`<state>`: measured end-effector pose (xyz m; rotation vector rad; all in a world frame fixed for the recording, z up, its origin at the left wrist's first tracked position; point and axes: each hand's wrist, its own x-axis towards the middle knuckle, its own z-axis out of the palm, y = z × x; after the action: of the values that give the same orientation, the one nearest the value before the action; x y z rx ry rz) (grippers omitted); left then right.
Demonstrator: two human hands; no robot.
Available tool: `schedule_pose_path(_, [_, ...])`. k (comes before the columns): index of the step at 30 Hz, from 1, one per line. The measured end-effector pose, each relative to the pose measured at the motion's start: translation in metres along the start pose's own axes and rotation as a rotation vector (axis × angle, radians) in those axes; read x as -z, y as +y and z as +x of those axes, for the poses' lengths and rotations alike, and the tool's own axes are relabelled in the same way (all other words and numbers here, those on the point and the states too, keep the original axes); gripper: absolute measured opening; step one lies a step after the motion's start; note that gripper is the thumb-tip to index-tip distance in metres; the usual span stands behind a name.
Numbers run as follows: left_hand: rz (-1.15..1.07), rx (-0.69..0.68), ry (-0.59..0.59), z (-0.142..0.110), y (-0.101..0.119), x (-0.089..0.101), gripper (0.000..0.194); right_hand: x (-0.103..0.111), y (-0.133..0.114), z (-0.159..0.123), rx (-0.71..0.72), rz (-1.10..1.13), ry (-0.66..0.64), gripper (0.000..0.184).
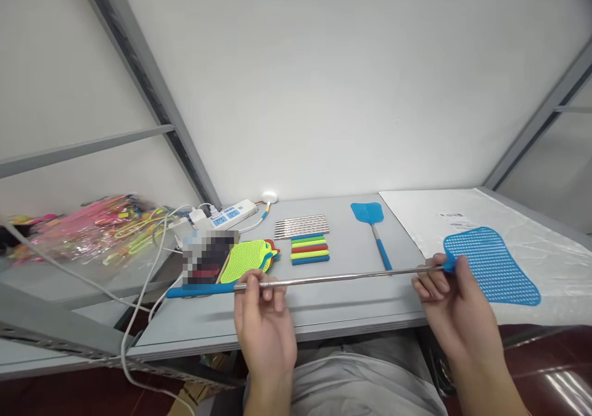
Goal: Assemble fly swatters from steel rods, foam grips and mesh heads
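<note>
A fly swatter with an extended telescopic metal rod (342,277) spans the space between my two hands, above the table's front. My left hand (263,317) closes around the rod just beside its blue grip (198,290). At the other end, my right hand (456,305) pinches the blue neck where the rod meets the perforated blue swatter head (493,268). Behind the rod, a shorter blue fly swatter (374,231) lies on the table. Several metal rods (301,226) lie in a row, with coloured handle grips (309,249) in front of them. Left of these is a stack of swatter heads (247,261), yellow-green on top.
A white plastic sheet (425,212) covers the table's right side. A power strip (234,214) with white cables (143,286) sits at the back left. Bagged colourful items (102,228) fill the left shelf. Grey metal posts (152,89) frame the table (342,311).
</note>
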<state>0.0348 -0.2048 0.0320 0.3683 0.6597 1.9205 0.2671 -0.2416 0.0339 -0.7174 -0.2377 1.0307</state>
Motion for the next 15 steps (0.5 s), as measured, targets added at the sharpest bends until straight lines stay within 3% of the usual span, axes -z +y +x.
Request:
schedule_pose_path(3, [-0.021, 0.026, 0.006, 0.004, 0.005, -0.001, 0.016, 0.001, 0.001, -0.001, -0.005, -0.004, 0.001, 0.033])
schedule_pose_path(10, [-0.091, -0.051, 0.094, 0.021, 0.013, 0.003, 0.037, 0.004, -0.001, 0.002, 0.226, -0.131, 0.001, 0.036])
schedule_pose_path(15, [-0.093, -0.119, 0.136, 0.007, -0.01, -0.006, 0.038, -0.01, 0.034, -0.008, 0.359, -0.115, 0.02, 0.035])
